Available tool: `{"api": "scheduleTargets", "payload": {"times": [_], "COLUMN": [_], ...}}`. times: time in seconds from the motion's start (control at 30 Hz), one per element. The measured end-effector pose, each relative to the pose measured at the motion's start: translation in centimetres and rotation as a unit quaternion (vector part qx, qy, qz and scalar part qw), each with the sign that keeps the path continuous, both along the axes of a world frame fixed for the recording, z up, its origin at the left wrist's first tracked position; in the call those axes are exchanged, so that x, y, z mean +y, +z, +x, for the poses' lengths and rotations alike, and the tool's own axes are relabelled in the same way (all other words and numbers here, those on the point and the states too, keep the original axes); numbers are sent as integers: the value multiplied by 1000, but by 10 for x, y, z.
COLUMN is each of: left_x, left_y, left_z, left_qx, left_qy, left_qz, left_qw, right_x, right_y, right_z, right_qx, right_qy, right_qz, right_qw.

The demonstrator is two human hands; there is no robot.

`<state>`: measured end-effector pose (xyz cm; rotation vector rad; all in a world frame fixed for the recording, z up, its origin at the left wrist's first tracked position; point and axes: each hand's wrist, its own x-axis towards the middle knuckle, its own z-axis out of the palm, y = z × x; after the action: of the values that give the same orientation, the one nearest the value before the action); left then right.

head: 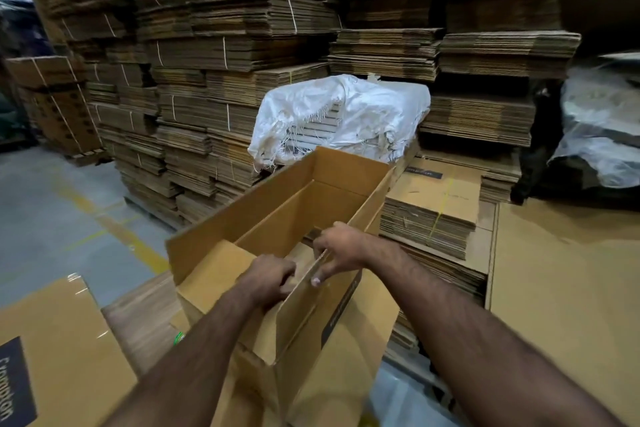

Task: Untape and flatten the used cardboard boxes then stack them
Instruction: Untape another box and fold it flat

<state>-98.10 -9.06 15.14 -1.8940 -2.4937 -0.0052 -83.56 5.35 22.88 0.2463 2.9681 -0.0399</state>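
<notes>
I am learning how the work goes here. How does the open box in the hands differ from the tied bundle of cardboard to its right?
The open box stands unfolded and hollow; the tied bundle is many flat sheets. The left hand and right hand grip the box; the bundle lies untouched, bound with yellow string. Both are brown cardboard.

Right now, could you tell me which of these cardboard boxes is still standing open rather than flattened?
The long open box gripped by both the left hand and right hand; every other box lies flattened in stacks.

Open box in front, sack behind, flattened stacks to right.
</notes>
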Motion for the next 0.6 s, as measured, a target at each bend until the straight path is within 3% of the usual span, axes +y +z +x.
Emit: {"api": "scheduleTargets", "payload": {"times": [0.13,0.3,0.47,0.6], "left_x": [-14,-27,-34,-42], "left_y": [23,45,66,78], "left_z": [-6,-14,-8,-7], "left_qx": [17,22,37,116], "left_qy": [3,13,104,163], "left_qz": [47,-33,-40,-14], "left_qw": [999,999,993,980], "right_x": [10,15,21,28], "right_y": [-1,0,-4,-4], "right_z": [5,12,11,7], "right_qx": [4,21,84,129], "right_qy": [-17,-40,-83,-127], "right_qz": [-18,-45,-35,-56], "right_qw": [1000,998,992,982]}}
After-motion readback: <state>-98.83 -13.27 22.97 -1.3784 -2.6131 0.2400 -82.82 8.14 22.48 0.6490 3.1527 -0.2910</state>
